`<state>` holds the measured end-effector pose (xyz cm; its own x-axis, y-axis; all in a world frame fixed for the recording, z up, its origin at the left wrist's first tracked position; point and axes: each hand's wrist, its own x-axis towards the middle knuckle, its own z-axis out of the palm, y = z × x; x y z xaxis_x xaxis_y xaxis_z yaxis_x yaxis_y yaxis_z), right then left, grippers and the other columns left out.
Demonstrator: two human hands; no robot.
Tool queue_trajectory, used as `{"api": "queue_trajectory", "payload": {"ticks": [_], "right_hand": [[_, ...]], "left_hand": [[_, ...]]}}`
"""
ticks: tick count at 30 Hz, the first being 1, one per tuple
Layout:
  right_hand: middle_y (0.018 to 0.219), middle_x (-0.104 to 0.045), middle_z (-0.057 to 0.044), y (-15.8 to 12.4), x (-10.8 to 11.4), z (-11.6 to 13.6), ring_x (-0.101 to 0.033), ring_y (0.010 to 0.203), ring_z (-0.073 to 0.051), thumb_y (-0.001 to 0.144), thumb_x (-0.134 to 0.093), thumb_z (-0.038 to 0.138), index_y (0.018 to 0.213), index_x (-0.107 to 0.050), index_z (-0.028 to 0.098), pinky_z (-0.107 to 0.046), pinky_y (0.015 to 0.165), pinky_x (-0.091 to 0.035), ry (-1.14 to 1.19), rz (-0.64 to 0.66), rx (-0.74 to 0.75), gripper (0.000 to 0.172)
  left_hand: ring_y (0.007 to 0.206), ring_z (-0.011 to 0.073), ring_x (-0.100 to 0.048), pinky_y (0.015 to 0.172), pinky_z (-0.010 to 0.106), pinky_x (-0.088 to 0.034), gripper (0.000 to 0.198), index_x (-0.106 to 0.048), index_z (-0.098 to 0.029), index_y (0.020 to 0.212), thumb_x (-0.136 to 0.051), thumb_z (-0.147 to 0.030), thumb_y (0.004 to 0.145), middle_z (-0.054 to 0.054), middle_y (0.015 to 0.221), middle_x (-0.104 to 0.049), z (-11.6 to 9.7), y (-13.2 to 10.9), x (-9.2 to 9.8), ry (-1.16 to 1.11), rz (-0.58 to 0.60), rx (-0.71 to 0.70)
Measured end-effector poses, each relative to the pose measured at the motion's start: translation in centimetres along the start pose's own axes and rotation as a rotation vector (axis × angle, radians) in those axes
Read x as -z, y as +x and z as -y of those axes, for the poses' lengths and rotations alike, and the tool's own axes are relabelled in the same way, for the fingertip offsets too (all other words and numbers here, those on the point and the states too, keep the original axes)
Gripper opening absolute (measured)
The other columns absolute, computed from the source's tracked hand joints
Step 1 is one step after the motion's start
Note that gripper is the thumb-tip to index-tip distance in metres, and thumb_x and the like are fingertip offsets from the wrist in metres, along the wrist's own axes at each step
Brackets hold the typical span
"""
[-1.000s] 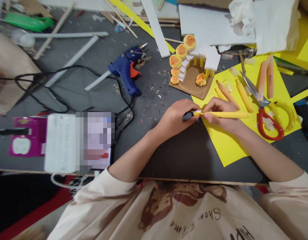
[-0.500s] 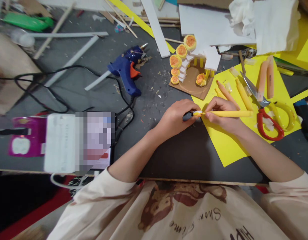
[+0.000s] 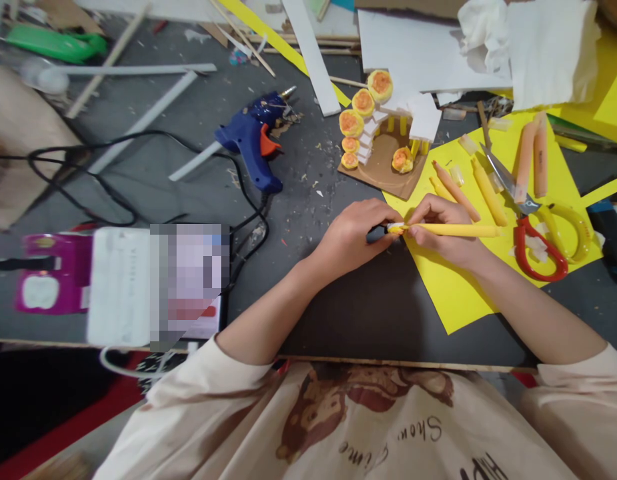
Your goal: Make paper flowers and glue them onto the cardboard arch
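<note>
Between the fingertips of my left hand (image 3: 355, 233) is a small white and yellow piece (image 3: 397, 228), partly covered by the fingers; its exact kind I cannot make out. My right hand (image 3: 441, 227) is closed around a yellow marker (image 3: 461, 230), whose tip meets the small piece. Just beyond my hands stands a cardboard model (image 3: 405, 180) with white steps and several yellow-and-orange rosettes (image 3: 351, 123). Under my right hand lies a yellow sheet (image 3: 453, 293), with an orange marker (image 3: 455, 190) and another yellow marker (image 3: 488, 190) on it.
Red-and-yellow-handled scissors (image 3: 541, 250) lie on the right, by more orange markers (image 3: 541, 160). A blue glue gun (image 3: 253, 140) with its black cord rests left of the model. A white box (image 3: 119, 287) and a phone (image 3: 201, 280) sit at the left front. White strips (image 3: 313, 60) lie behind.
The yellow marker in my right hand has shifted slightly left and tilted a little against the small piece. More yellow shows on the piece's lower side. My left hand has barely moved.
</note>
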<state>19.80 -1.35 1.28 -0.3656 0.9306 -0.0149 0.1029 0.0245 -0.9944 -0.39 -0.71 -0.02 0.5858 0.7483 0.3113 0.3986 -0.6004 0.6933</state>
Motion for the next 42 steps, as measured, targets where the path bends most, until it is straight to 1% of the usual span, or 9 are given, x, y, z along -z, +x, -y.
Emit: {"api": "queue_trajectory", "payload": {"ticks": [4,7,12,23,26,34,37,40,42], "right_hand": [[0.063,-0.059,0.001,-0.01,-0.08,0.01,-0.048,0.054,-0.009,0.073,-0.075,0.055,0.071,-0.057,0.019,-0.022,0.048,-0.031,0.022,0.007,-0.014,0.041],[0.061,-0.056,0.002,0.01,-0.09,0.04,-0.046,0.053,-0.009,0.071,-0.077,0.056,0.068,-0.056,0.019,-0.022,0.048,-0.031,0.008,-0.017,-0.02,0.043],[0.063,-0.058,0.002,0.06,-0.07,0.07,-0.047,0.054,-0.009,0.073,-0.075,0.057,0.07,-0.057,0.019,-0.022,0.048,-0.032,0.008,-0.011,-0.018,0.042],[0.06,-0.055,0.003,0.07,0.05,0.02,-0.045,0.052,-0.008,0.071,-0.077,0.055,0.066,-0.055,0.019,-0.022,0.047,-0.031,-0.013,-0.034,-0.024,0.042],[0.062,-0.057,0.002,0.08,0.08,0.01,-0.047,0.053,-0.009,0.072,-0.076,0.054,0.068,-0.056,0.019,-0.023,0.048,-0.031,-0.012,-0.019,-0.021,0.041],[0.059,-0.055,0.003,0.24,0.04,0.18,-0.045,0.052,-0.008,0.073,-0.074,0.043,0.065,-0.054,0.019,-0.022,0.047,-0.03,-0.041,-0.044,-0.013,0.032],[0.055,-0.05,0.005,0.31,0.02,0.34,-0.042,0.05,-0.008,0.071,-0.072,0.036,0.06,-0.05,0.02,-0.023,0.047,-0.029,-0.087,-0.083,-0.021,0.029],[0.057,-0.051,0.004,0.37,0.05,0.41,-0.044,0.052,-0.008,0.07,-0.069,0.031,0.059,-0.049,0.02,-0.023,0.049,-0.032,-0.087,-0.131,-0.014,0.025],[0.059,-0.053,0.004,0.37,0.09,0.37,-0.046,0.054,-0.009,0.071,-0.069,0.03,0.061,-0.049,0.021,-0.023,0.05,-0.034,-0.062,-0.146,-0.008,0.024]], "left_hand": [[0.087,0.0155,-0.064,0.078,0.026,-0.046,0.009,-0.062,-0.017,0.097,-0.058,-0.016,0.089,0.004,0.093,-0.071,-0.08,0.02,0.02,0.01,0.001,-0.006],[0.088,0.0155,-0.063,0.079,0.026,-0.046,0.009,-0.063,-0.017,0.097,-0.058,-0.016,0.089,0.004,0.094,-0.071,-0.11,0.04,-0.02,0.018,0.005,-0.008],[0.087,0.0154,-0.064,0.079,0.026,-0.046,0.009,-0.063,-0.017,0.097,-0.058,-0.016,0.089,0.004,0.094,-0.071,-0.06,0.0,-0.12,0.019,-0.008,-0.018],[0.089,0.0162,-0.064,0.08,0.028,-0.046,0.009,-0.062,-0.018,0.098,-0.057,-0.018,0.09,0.004,0.094,-0.071,-0.06,-0.01,-0.07,0.014,0.014,0.0],[0.089,0.0161,-0.064,0.08,0.028,-0.046,0.01,-0.062,-0.018,0.098,-0.057,-0.018,0.09,0.004,0.095,-0.071,-0.11,-0.01,0.01,0.014,0.022,0.009],[0.089,0.016,-0.064,0.08,0.028,-0.046,0.009,-0.062,-0.018,0.097,-0.057,-0.017,0.089,0.004,0.094,-0.07,-0.13,0.05,0.07,0.011,0.026,0.005],[0.086,0.0151,-0.063,0.079,0.027,-0.047,0.009,-0.061,-0.017,0.095,-0.057,-0.014,0.087,0.003,0.092,-0.07,-0.07,0.0,0.04,0.004,0.003,-0.01],[0.084,0.0143,-0.062,0.077,0.025,-0.047,0.011,-0.06,-0.017,0.093,-0.057,-0.011,0.084,0.003,0.091,-0.069,-0.11,-0.08,0.01,-0.018,-0.011,-0.002],[0.084,0.0141,-0.062,0.076,0.025,-0.048,0.012,-0.058,-0.017,0.093,-0.056,-0.011,0.083,0.003,0.091,-0.067,-0.18,-0.12,-0.04,-0.031,-0.021,0.009]]}}
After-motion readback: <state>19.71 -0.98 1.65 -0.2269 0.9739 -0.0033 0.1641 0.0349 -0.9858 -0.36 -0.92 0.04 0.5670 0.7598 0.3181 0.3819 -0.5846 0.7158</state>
